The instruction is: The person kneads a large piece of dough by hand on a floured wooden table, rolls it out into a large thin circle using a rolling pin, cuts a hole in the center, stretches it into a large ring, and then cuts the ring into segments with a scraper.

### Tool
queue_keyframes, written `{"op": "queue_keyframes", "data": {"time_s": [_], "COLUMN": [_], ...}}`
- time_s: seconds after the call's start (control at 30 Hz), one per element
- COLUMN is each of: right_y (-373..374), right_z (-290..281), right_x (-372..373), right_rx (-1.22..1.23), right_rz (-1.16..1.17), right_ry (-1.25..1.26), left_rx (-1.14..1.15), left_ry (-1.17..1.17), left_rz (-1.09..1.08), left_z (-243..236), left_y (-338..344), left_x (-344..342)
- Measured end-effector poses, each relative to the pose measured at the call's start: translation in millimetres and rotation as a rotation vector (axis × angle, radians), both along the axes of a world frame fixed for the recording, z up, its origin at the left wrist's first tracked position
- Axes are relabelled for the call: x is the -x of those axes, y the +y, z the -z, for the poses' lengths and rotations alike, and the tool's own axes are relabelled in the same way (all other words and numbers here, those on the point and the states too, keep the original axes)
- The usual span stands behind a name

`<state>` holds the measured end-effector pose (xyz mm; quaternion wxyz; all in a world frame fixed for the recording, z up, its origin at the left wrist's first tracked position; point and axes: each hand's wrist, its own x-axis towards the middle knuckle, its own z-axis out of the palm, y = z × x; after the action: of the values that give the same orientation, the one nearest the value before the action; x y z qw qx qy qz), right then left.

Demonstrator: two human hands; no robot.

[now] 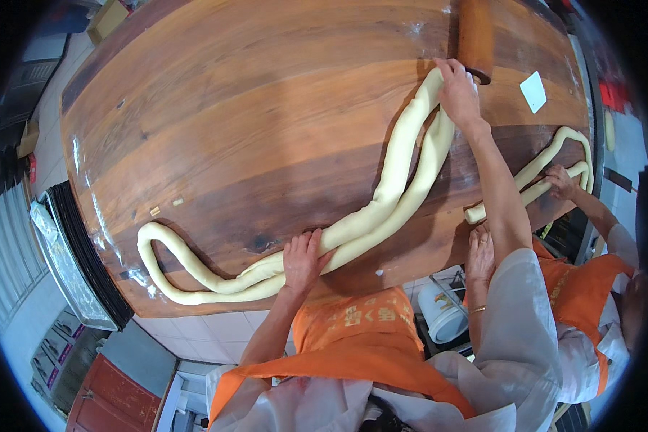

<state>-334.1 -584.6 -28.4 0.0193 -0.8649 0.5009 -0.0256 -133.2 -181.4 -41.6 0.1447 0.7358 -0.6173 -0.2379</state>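
Note:
A long, pale dough rope (385, 194) lies doubled on the wooden table, its strands side by side through the middle. At the left it bends round in an open loop. My left hand (304, 259) is closed over the strands near the table's front edge, its fingers curled across them. Reaching far to the right, my right hand (459, 90) grips the bend at the rope's upper end, beside a thick wooden rolling pin (475, 39). The fingertips of that hand are partly hidden behind the dough.
At the right, a co-worker in an orange apron (579, 309) handles another dough rope (533, 173). A white scraper (533, 92) lies near the rolling pin. Small dough scraps (155, 211) rest at the left. Stacked trays (79, 252) stand beyond the table's left edge; a white bucket (441, 313) stands below.

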Motion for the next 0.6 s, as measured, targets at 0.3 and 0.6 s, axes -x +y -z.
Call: {"op": "queue_keyframes", "data": {"time_s": [0.3, 0.6], "right_y": [-48, -15], "right_z": [-16, 9], "right_x": [4, -26], "right_rx": [-0.258, -0.249], "right_rz": [-0.178, -0.167], "right_ry": [-0.223, -0.464], "left_rx": [0.002, -0.032], "left_ry": [0.04, -0.121], "left_rz": [-0.079, -0.368], "left_z": [-8, -9], "left_y": [8, 14], "left_x": [-2, 19]}}
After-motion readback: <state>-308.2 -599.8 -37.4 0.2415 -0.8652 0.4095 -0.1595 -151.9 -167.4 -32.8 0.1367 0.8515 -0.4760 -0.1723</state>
